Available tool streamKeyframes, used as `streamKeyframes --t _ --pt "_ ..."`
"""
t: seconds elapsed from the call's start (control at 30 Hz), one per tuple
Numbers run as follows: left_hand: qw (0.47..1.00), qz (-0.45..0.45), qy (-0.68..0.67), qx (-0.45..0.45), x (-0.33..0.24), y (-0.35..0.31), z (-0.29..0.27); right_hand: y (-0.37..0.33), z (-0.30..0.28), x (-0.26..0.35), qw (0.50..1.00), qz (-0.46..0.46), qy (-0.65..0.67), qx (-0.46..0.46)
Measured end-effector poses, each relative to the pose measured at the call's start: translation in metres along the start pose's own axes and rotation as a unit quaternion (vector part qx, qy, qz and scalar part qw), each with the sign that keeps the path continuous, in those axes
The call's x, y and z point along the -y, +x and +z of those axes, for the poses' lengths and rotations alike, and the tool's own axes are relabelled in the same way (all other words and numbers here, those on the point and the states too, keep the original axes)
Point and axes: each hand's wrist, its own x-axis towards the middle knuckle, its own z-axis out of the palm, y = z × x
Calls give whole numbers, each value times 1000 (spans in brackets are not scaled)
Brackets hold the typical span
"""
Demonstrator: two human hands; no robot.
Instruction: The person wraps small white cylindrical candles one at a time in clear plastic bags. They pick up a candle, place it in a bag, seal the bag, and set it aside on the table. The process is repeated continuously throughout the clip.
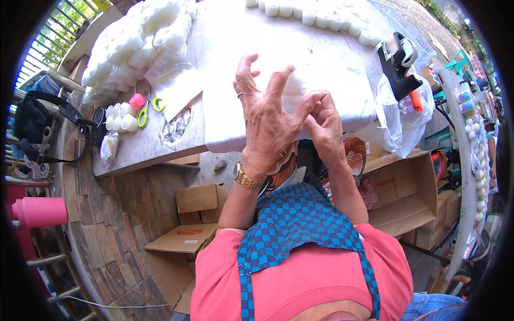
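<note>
Both my hands are raised over the white cloth (225, 128) at the table's near edge. My left hand (265, 115), with a gold watch at the wrist, has its fingers apart and bent. Its thumb reaches across to the fingertips of my right hand (326, 125). The right fingers are pinched together against that thumb; whatever lies between them, if anything, is too small or hidden to make out. Just behind the hands stand whitish cylinders (294, 85), partly covered by my fingers and washed out by glare.
A black tape dispenser (397, 69) stands at the right, beside a white plastic bag (390, 115). Green-handled scissors (143, 116) lie at left, near a heap of wrapped white cylinders (134, 45). More white cylinders (321, 20) line the back. Cardboard boxes (399, 187) sit below.
</note>
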Motion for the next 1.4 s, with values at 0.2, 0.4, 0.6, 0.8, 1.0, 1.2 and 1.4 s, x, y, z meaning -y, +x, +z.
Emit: streamKeyframes --t 0.2,0.4,0.6,0.8,1.0,1.2,1.4 --pt "996 -4 -85 -15 11 3 5 1 -24 4 1000 5 6 10" --pt "980 -6 -171 105 30 16 -25 18 -32 17 996 -57 -70 14" --pt "983 -57 -152 83 4 -5 -15 9 -24 9 994 -89 -57 24" --pt "986 47 -160 17 7 -9 -9 2 -30 41 974 -199 -103 19" --pt "991 60 -121 -5 13 -12 4 -5 -26 57 933 -222 -283 -28" --pt "993 89 -71 -19 10 -12 7 -4 -20 52 951 -165 -256 -60" --pt "992 25 -124 1 4 -9 4 -3 -20 46 975 -150 -160 -36"
